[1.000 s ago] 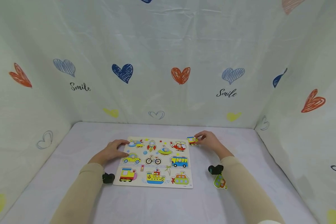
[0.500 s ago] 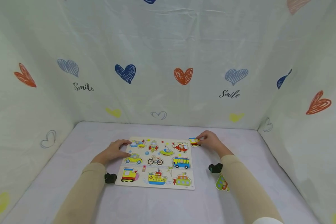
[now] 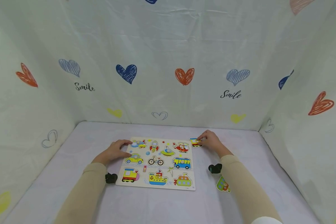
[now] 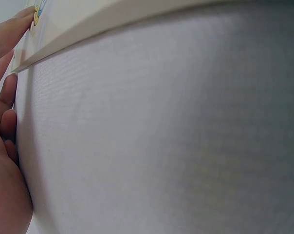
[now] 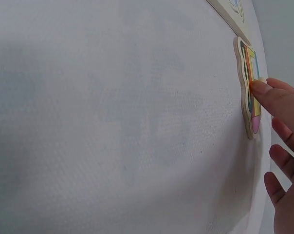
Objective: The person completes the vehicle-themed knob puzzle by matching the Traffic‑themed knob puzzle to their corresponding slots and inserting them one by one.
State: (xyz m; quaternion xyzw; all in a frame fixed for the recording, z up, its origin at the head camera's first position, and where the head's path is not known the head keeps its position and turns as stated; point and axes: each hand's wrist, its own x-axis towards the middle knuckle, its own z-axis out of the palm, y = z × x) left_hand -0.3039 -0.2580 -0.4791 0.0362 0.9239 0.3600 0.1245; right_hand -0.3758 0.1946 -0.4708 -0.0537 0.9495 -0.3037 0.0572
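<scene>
A wooden peg puzzle board (image 3: 168,186) with pictures of vehicles lies on the table. My left hand (image 3: 112,152) rests at its left edge, thumb on the top face beside the yellow car (image 3: 134,159) and fingers along the side. Just past the board's far right corner lies a train puzzle piece (image 3: 194,142), yellow, red and blue. My right hand (image 3: 211,142) pinches this piece between thumb and index finger, the other fingers loosely bent. In the right wrist view the train piece (image 5: 245,73) lies flat against the table, its knob mostly hidden by the fingertips.
A green and yellow puzzle piece (image 3: 221,184) with a knob lies on the table beside the right forearm, partly covered by the sleeve. Black wrist cameras (image 3: 215,168) stick out at both wrists. White curtains (image 3: 156,46) printed with hearts surround the table on three sides.
The head view has turned slightly left, so everything sits a little further right in it. Both hands keep their places on the board and the train piece.
</scene>
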